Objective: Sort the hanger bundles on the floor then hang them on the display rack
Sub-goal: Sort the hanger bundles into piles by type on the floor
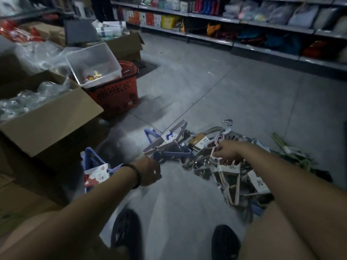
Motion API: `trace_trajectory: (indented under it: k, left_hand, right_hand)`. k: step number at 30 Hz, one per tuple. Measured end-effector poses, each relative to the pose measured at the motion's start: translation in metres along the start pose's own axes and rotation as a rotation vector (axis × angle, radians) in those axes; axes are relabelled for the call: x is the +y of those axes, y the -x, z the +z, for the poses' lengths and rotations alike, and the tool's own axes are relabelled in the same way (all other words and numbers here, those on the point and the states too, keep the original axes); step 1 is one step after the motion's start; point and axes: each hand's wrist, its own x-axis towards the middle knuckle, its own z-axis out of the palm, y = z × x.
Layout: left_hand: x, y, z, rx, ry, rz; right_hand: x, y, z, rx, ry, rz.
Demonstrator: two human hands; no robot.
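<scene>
A tangled pile of hanger bundles [199, 147] lies on the grey floor ahead of my feet. My right hand [228, 152] reaches into the pile and grips a pale white hanger bundle [228, 177] with a paper label. My left hand [150, 171], with a dark bead bracelet at the wrist, is closed at the pile's left edge; whether it grips the lilac and blue bundle [165, 145] there I cannot tell. A separate blue hanger bundle [93, 166] with a red and white label lies to the left, by the cardboard box. No display rack is in view.
An open cardboard box [52, 121] with plastic bags stands at the left. A red shopping basket [116, 92] holds a clear plastic tub [93, 61]. Store shelves [244, 21] run along the back right. Green hangers [289, 149] lie at the right. My dark shoes [125, 229] stand near.
</scene>
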Motion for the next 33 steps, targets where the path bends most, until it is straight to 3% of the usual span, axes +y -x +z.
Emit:
trace_trajectory:
  k: [3,7,10,14,17,23,26,28,31,33]
  left_hand:
    - [-0.01,-0.06,0.01,-0.128,-0.074,0.004]
    - [-0.047,-0.182,0.029,-0.121,0.008,-0.081]
    - [-0.071,-0.254,0.053,0.011,0.142,-0.157]
    - [-0.093,-0.311,0.105,0.144,0.195,-0.292]
    - [-0.105,-0.325,0.14,0.186,0.206,-0.34]
    - [-0.102,-0.31,0.167,0.18,-0.042,-0.357]
    - [-0.091,-0.302,0.155,0.236,-0.014,-0.28]
    - [-0.078,-0.294,0.144,0.249,0.078,-0.22]
    - [-0.064,-0.271,0.119,0.257,0.302,-0.234]
    - [-0.059,-0.24,0.108,0.288,0.318,-0.244]
  right_hand:
    - [-0.001,-0.036,0.01,0.051,0.01,-0.002]
    - [-0.019,-0.12,0.027,0.024,0.135,-0.047]
    - [-0.036,-0.186,0.025,0.083,0.146,-0.091]
    - [-0.048,-0.253,0.052,0.258,-0.152,-0.144]
    - [-0.043,-0.269,0.093,0.267,-0.229,-0.118]
    - [-0.038,-0.25,0.143,0.099,-0.36,0.044]
    - [-0.053,-0.257,0.141,0.191,-0.432,0.055]
    - [-0.067,-0.262,0.137,0.24,-0.607,0.087]
    - [-0.078,-0.268,0.13,0.23,-1.065,0.284]
    - [-0.063,-0.293,0.132,0.379,-1.228,0.362]
